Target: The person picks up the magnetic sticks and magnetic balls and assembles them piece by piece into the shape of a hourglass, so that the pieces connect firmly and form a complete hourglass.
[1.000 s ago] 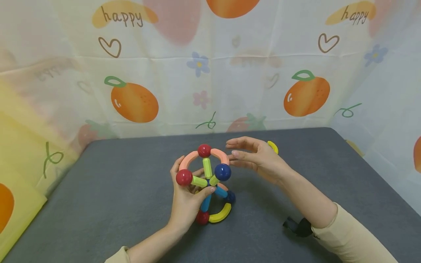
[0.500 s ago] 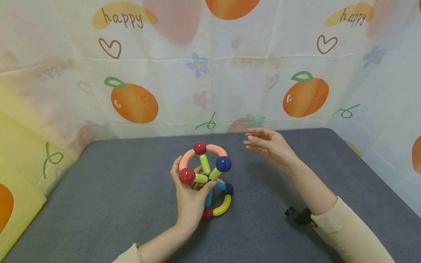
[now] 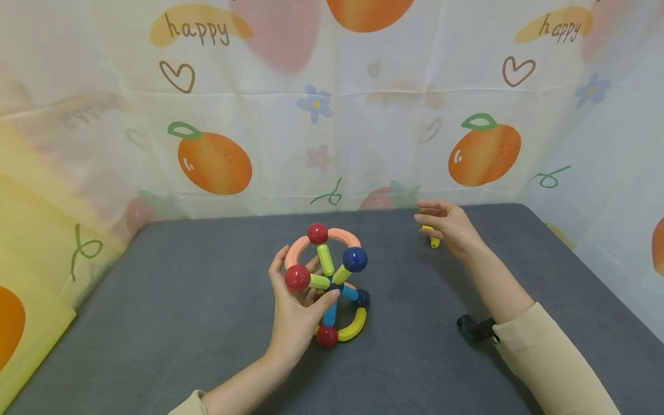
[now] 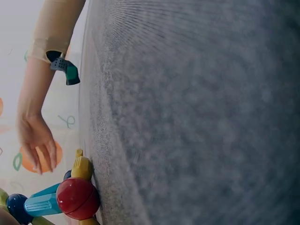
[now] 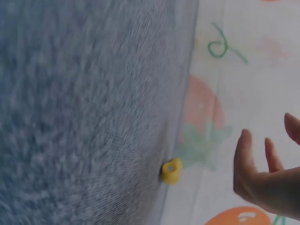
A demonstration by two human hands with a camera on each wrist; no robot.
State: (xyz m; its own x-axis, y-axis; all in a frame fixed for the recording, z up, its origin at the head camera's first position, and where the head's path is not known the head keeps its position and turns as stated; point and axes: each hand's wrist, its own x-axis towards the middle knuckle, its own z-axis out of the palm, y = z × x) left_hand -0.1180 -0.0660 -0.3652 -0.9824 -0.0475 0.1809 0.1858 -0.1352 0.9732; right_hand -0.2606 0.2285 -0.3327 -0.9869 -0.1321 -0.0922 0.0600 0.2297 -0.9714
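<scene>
A magnetic ball-and-rod toy [image 3: 334, 275] stands in the middle of the table. Its upper ring joins red and blue balls with salmon curved rods and light green straight rods. Below, blue straight rods lead to a red ball [image 4: 78, 198] and a yellow curved rod [image 3: 353, 326]. My left hand [image 3: 293, 323] holds the toy near its centre, the thumb against the middle joint. My right hand [image 3: 452, 229] hovers at the back right with loosely bent fingers, holding nothing. Beneath and partly behind its fingers lies a loose yellow curved rod [image 3: 434, 242], seen end-on in the right wrist view.
The grey table [image 3: 197, 305] ends at the back against a printed curtain [image 3: 332, 144]. Yellow cloth [image 3: 31, 323] hangs at the left side. A black wrist camera [image 3: 474, 329] hangs under the right forearm.
My right hand has moved right and back, from beside the toy to over the loose yellow curved rod. The toy, still held by the left hand, has tilted and shifted slightly.
</scene>
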